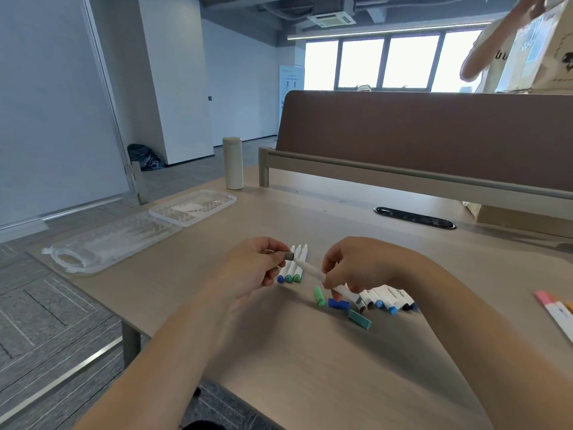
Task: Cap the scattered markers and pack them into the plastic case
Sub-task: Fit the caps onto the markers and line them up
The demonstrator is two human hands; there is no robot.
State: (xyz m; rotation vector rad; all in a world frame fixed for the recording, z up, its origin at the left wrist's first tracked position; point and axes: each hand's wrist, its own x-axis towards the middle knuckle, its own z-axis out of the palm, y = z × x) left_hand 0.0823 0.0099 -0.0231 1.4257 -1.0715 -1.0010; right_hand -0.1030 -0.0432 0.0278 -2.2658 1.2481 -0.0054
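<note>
Pale wood-grain laminate covers the desk (310,367) in front of you, matte and smooth, backed by a brown fabric partition (434,128) on a grey metal rail. Your left hand (257,268) pinches a small grey cap (289,256) between thumb and fingertips, and that cap meets the upper end of a white marker (310,270); whether it is fully seated cannot be told. Your right hand (350,268) curls round the lower part of the same barrel, holding it slanted just above the desk between the two hands. That barrel is slim, round, glossy white plastic. Just behind it lie three capped markers (299,259) side by side and touching, white bodies with one blue and two green caps pointing toward you. Below your right hand three loose caps rest on the desk, near one another but apart: a light green cap (319,295), a blue cap (338,303) and a teal cap (359,319), each a short blocky sleeve. Partly hidden by your right hand, a loose heap of markers (387,296) shows white barrels with dark print. The clear plastic case (124,237) lies open and flat at the desk's far left, well apart from the markers, its two ribbed halves transparent, a moulded handle at the near end. A cream cylindrical bottle (233,162) stands upright beyond it. At the right edge lies a pink-capped marker (545,301).
</note>
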